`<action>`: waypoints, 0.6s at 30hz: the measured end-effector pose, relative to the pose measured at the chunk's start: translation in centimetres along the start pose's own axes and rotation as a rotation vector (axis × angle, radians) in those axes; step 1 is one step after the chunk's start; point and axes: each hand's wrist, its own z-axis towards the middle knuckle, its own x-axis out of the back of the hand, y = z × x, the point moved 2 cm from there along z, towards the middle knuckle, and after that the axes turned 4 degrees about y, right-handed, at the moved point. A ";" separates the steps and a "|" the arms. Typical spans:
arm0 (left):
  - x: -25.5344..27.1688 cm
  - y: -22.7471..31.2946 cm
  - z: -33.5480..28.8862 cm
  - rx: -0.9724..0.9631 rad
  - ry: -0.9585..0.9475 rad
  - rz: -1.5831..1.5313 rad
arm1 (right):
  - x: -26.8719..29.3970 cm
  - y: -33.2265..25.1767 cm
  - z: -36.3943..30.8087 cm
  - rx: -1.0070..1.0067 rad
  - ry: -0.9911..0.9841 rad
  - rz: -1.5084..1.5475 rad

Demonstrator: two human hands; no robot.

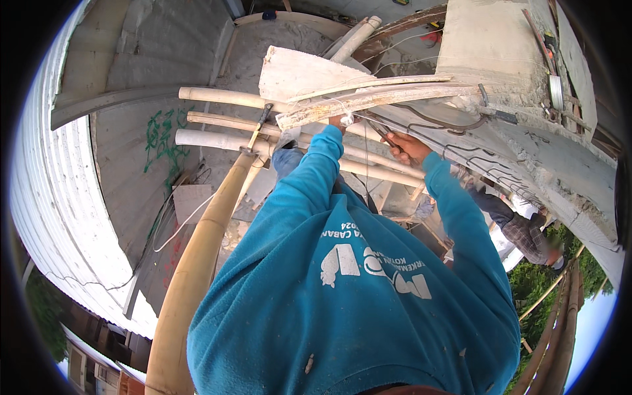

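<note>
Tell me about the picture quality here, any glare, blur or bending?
Head view, left: the white corrugated sheet looks bright, nearly washed out, and its edges curve with the fisheye. Head view, rim: black borders surround the circular image. Head view, centre: the right hand looks reasonably sharp. Head view, right: a co-worker has a blurred head.

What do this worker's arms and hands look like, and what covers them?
Long teal-blue fabric sleeves, the left sleeve and right sleeve, belong to a teal-blue top with white printing. The right hand is gloveless; the left hand, mostly hidden, shows no glove.
</note>
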 end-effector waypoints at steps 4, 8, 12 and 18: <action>-0.1 0.4 -0.5 0.010 0.010 0.027 | -1.5 0.7 0.0 0.062 0.097 -0.063; -0.4 0.6 -0.7 0.012 0.008 0.055 | -2.6 -1.6 -1.1 0.185 0.336 -0.694; -0.9 0.9 -0.9 0.008 0.000 0.076 | -3.1 -0.4 -1.3 0.576 0.782 -1.251; -0.3 0.9 -1.4 -0.005 0.011 0.104 | -4.4 -1.0 -1.9 0.676 0.793 -1.514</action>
